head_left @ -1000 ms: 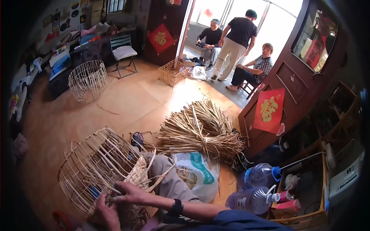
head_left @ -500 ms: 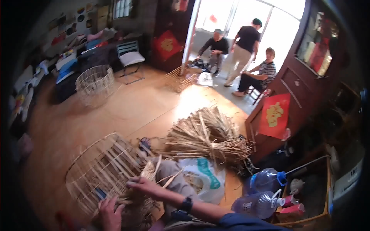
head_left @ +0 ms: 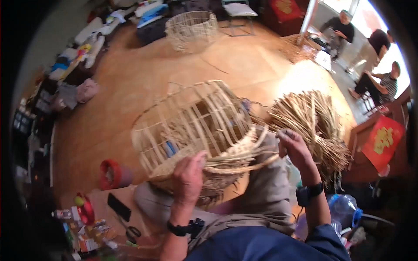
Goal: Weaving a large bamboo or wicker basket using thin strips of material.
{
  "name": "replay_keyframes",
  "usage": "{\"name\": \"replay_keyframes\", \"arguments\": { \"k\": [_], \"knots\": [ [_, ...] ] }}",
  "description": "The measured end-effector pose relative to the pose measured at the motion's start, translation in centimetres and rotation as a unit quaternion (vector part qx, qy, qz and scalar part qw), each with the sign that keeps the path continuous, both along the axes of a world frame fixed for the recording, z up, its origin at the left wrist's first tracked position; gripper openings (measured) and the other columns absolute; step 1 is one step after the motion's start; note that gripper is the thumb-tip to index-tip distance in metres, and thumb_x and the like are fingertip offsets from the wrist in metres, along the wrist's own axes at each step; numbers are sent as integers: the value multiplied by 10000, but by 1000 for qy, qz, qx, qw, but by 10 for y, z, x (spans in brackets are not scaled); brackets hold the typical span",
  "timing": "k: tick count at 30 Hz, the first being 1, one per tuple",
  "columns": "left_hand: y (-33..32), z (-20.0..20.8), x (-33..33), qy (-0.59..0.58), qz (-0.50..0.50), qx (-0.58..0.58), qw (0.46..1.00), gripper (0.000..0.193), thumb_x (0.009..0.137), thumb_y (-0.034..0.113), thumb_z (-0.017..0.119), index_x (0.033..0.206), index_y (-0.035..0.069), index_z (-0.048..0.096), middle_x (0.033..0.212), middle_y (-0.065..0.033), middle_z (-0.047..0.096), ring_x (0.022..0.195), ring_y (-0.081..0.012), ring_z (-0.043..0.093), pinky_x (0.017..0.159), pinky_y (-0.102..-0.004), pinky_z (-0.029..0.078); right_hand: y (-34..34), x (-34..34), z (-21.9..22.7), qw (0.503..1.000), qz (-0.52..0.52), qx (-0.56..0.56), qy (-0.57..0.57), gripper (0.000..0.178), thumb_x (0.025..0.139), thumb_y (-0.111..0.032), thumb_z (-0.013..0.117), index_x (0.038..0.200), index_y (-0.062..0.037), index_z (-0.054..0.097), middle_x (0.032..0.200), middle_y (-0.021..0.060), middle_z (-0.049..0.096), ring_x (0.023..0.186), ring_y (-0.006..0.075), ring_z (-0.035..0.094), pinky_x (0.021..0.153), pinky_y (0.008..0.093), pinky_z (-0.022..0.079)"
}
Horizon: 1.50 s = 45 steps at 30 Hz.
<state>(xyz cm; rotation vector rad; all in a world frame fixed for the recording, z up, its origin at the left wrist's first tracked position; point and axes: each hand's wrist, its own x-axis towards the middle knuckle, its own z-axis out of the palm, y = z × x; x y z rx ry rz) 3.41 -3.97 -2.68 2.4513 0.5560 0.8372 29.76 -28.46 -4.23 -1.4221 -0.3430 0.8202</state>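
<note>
though one side is braided, the basket point(head_left: 201, 132) looks open-ribbed.

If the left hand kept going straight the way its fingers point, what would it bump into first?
Probably the open, ribbed side of the unfinished woven basket, just ahead of the left hand; how much gap lies between them is hard to judge from this view.

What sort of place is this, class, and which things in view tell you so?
Probably a room in a home, used for basket weaving: there is a part-woven basket, a bundle of dry stalks to its right and, across the floor, a cushioned chair.
</note>
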Motion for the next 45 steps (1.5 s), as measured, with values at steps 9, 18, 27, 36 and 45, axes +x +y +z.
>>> {"name": "replay_keyframes", "arguments": {
  "k": [9, 18, 27, 36, 45],
  "knots": [
    [-9, -3, 3, 32, 85, -49, 995, 206, 1042, 152, 585, 1192, 62, 694, 1057, -136, 694, 995, -316, 646, 868, -418, 517, -165, 81, -84, 947, -187, -207, -162, 207, 1028, -198, 652, 959, -4, 670, 670, 22, 612, 543, 101, 558, 506, 269, 463],
    [4, -16, 24, 45, 75, 80, 993, 203, 1041, 72, 536, 1201, 30, 652, 1034, -190, 726, 864, -364, 710, 748, -437, 545, -182, 1, -289, 921, -33, -360, -145, 180, 920, -158, 692, 973, 14, 704, 799, 76, 724, 709, 173, 680, 641, 346, 559],
    [7, -24, 15, 46, 112, 65, 991, 228, 1060, 81, 492, 1208, -20, 633, 1032, -162, 698, 885, -279, 667, 802, -373, 533, -142, -25, -370, 890, -59, -435, -118, 293, 865, -182, 741, 1077, 17, 704, 1026, 284, 724, 962, 439, 706, 868, 495, 558],
    [-2, -17, 3, 74, 134, 75, 985, 225, 1064, 79, 487, 1191, -43, 626, 1026, -147, 691, 879, -229, 649, 792, -338, 520, -143, -7, -425, 873, 19, -479, -86, 379, 988, -123, 465, 1339, 3, 531, 1322, 363, 588, 1255, 524, 561, 1098, 580, 435],
    [-1, -29, 1, 34, 134, 71, 988, 203, 1047, 66, 499, 1170, -37, 623, 1006, -162, 684, 885, -263, 655, 809, -366, 528, -154, -15, -426, 848, 24, -502, -168, 202, 918, -101, 575, 1022, -17, 726, 1058, 267, 720, 1021, 455, 687, 920, 544, 546]
  ]
}}
